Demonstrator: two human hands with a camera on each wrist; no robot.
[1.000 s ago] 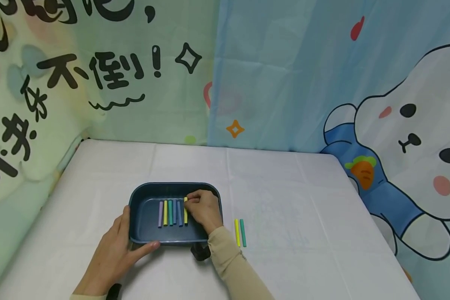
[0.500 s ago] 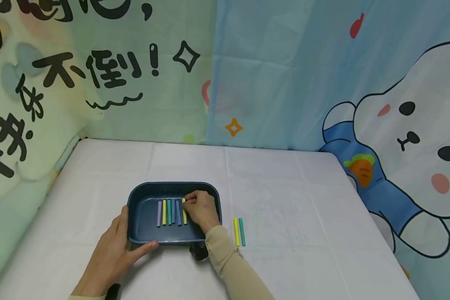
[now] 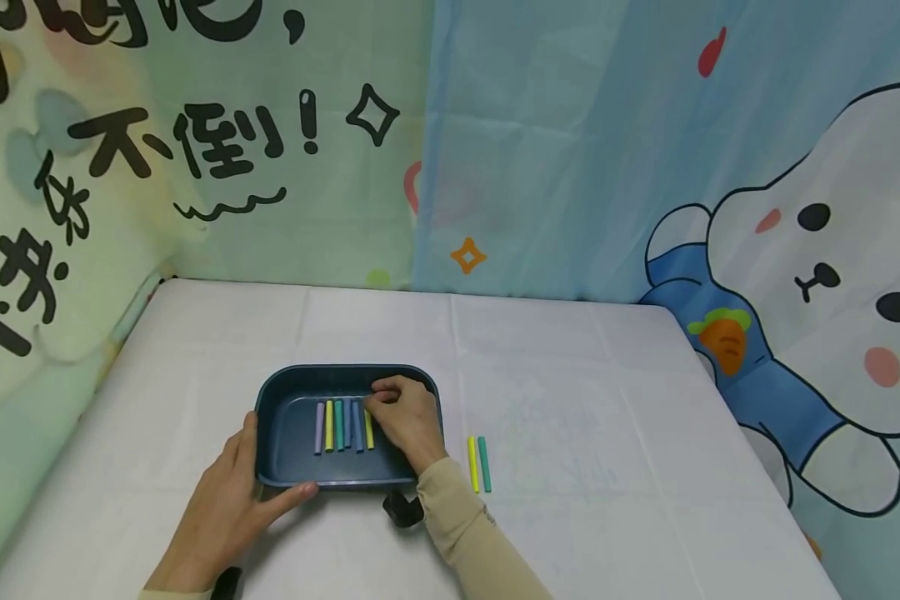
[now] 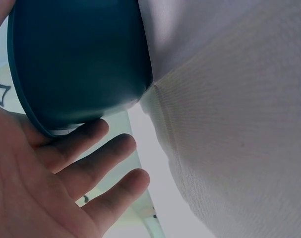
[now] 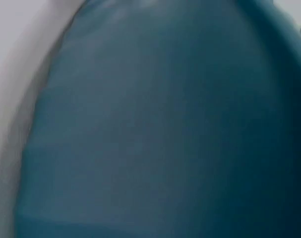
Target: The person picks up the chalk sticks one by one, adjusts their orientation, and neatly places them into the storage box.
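Note:
My left hand [image 3: 225, 500] rests against the near left corner of a dark blue rectangular tray [image 3: 288, 462], thumb along its front rim. In the left wrist view, the fingers [image 4: 98, 168] of that hand lie extended beside the tray's outer wall. Inside the tray, my right hand [image 3: 407, 421] pinches a yellow chalk stick [image 3: 370, 433], whose top is hidden by the fingertips. Left of it, a row of upright-lying sticks holds a purple chalk [image 3: 319, 429], another yellow one [image 3: 329, 427], a green chalk [image 3: 339, 427] and two blue ones [image 3: 357, 427]. The right wrist view is blurred and shows only tray surface.
A yellow chalk [image 3: 473, 464] and a green chalk [image 3: 484, 464] lie side by side on the white tablecloth [image 3: 607, 467], right of the tray. A black wrist device [image 3: 402, 508] sits under the right sleeve [image 3: 472, 533]. Printed curtains [image 3: 540, 150] stand behind the table.
The right hand has shifted slightly right, and its fingertips now cover the top of the yellow chalk, which showed above them before. The left hand and tray stay in place.

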